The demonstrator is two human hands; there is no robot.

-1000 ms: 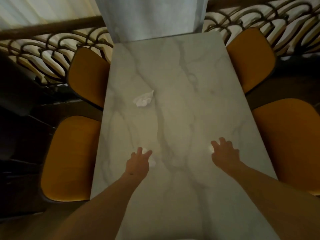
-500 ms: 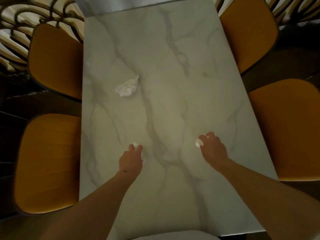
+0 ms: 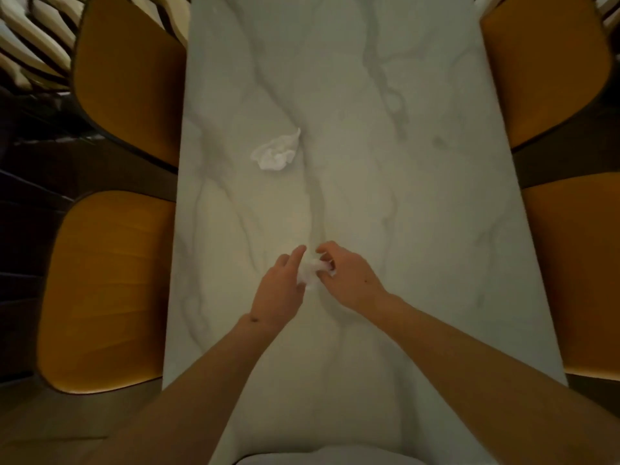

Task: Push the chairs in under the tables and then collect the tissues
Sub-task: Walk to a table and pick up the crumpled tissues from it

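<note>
Tissues sit in two places on the marble bench as I watch through the head camera. One crumpled white tissue lies loose on the stone, well beyond the fingertips and a little to their left, touching nothing else. A second wad of tissue is bunched between the two hands, which meet near the middle of the bench. The left hand has its fingers mostly straight, pressed against the wad from the left. The right hand has its fingers curled over the wad and grasps it from the right; I cannot tell whether it holds one tissue or more. Both bare forearms reach in from the near edge. Four orange chairs flank the bench: near left chair and far left chair out to the left of the fingers, near right chair and far right chair out to the right. Each seat is tucked partly under the bench edge. A pale curved railing shows at the far left corner.
</note>
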